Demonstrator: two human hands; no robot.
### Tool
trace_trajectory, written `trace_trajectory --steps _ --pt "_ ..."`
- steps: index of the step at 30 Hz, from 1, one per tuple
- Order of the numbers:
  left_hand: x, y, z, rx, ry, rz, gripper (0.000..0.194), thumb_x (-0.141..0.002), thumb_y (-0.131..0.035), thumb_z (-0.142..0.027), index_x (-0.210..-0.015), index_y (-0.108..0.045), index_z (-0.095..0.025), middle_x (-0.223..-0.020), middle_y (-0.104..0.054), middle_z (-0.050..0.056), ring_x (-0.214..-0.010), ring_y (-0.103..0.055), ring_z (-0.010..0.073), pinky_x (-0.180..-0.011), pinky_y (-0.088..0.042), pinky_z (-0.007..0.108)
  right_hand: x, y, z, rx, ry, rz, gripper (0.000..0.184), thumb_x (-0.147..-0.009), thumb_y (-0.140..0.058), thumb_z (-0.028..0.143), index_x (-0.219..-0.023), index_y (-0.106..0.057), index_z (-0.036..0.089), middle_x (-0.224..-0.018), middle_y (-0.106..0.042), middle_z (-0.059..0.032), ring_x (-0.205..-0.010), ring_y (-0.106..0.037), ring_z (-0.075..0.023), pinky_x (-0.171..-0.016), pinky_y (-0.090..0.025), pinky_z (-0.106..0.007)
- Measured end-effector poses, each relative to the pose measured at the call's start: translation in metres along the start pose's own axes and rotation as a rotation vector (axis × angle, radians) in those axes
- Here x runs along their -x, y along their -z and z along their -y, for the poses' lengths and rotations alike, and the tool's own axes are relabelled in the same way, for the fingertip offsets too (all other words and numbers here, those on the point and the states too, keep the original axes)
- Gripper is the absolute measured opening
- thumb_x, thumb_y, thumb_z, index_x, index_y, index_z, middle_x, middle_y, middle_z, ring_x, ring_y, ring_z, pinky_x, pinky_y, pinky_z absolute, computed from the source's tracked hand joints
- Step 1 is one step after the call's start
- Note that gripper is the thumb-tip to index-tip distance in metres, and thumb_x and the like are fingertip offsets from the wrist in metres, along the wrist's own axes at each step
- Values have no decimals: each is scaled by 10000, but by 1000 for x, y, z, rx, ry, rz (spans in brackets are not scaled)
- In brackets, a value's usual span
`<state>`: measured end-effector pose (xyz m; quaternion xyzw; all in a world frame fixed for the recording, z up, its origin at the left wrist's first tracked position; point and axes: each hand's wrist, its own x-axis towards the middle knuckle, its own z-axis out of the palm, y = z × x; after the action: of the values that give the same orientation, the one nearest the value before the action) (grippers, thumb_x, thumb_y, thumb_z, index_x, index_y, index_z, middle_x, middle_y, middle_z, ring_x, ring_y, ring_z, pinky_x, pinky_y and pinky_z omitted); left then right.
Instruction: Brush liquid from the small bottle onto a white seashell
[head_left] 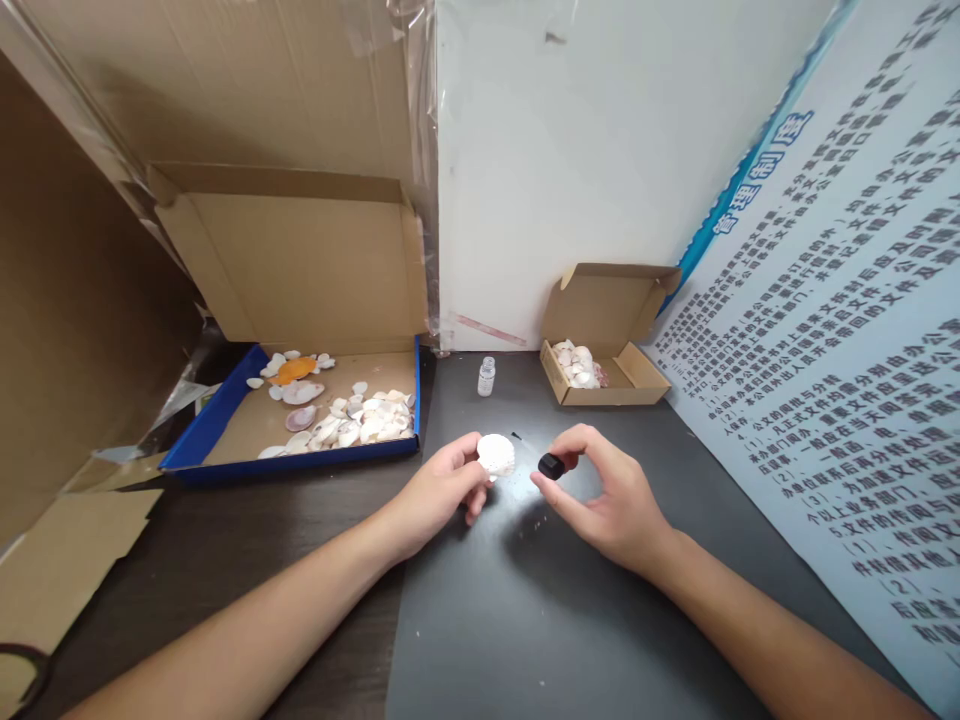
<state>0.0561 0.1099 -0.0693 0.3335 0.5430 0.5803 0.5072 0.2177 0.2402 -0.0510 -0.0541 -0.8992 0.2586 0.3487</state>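
My left hand (439, 488) is closed, its thumb and fingers pinching a white shell (496, 455) with a bumpy, scalloped edge. Across from it, my right hand (615, 500) grips a black cap (551, 466) between thumb and fingers. A thin dark stem tip (516, 435) shows just left of the cap, pointing toward the shell; whether it joins the cap is hard to make out. Beyond both hands stands a small clear bottle (486, 378) with a pale label, upright and without a lid. The shell and the cap are apart.
A blue-edged cardboard box (300, 465) on the left holds many shells (367, 420) and an orange one (294, 370). A smaller open box (615, 397) with shells (576, 363) stands at the back right. A white wall board (562, 180) and a printed poster (840, 330) bound the dark mat (480, 620).
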Motion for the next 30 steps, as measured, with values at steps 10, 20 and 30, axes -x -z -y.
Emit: trace_trajectory --steps 10,20,30 --pt "1 0 1 14 14 9 74 -729 -495 -213 -794 -493 -177 -637 -446 -52 -483 -394 62 -463 -358 204 0 -1 -2 -10 -26 -34 149 -848 -642 192 -933 -521 207 -776 -578 -5 -679 -551 -142 -642 -477 -276" --pt "1 1 1 25 24 26 51 -714 -481 -211 -736 -439 -193 -611 -390 -57 -496 -369 72 -464 -354 211 -1 -1 0 -28 3 -41 161 -844 -619 170 -970 -527 211 -791 -582 -9 -678 -551 -148 -638 -480 -287" --pt "1 2 1 -2 14 40 48 -726 -488 -217 -757 -465 -188 -588 -421 -58 -485 -380 72 -468 -363 204 -1 -1 3 -73 25 -1 170 -840 -622 166 -975 -531 212 -784 -581 -4 -673 -547 -142 -629 -476 -282"
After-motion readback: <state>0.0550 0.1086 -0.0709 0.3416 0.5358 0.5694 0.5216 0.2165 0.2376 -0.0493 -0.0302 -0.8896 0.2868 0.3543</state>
